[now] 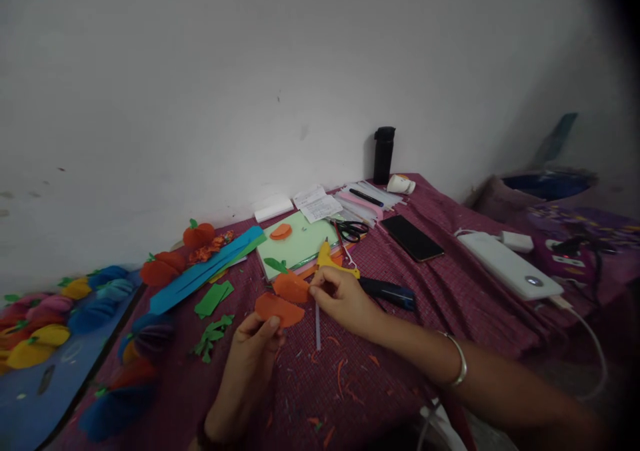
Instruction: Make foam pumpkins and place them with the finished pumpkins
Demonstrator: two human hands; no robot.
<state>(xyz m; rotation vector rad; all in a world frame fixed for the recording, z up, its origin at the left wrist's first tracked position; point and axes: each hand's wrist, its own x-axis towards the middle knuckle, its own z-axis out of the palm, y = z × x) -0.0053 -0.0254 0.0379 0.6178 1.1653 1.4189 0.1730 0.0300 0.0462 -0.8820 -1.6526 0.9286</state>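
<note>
My left hand pinches a folded orange paper piece between thumb and fingers. In my right hand, the fingertips grip the right edge of an orange paper pumpkin with a green paper leaf on top. The two orange pieces are close together, edge by edge; whether they touch I cannot tell. Just beyond my right hand lies a yellow glue gun, partly hidden by it. A translucent glue stick shows below that hand. Green paper leaves lie left of my left hand.
Blue paper strips, scissors, a light green paper pad, a phone and a white power bank lie on the red cloth. A black bottle stands behind. Finished paper fruits crowd the left; orange scraps lie in front.
</note>
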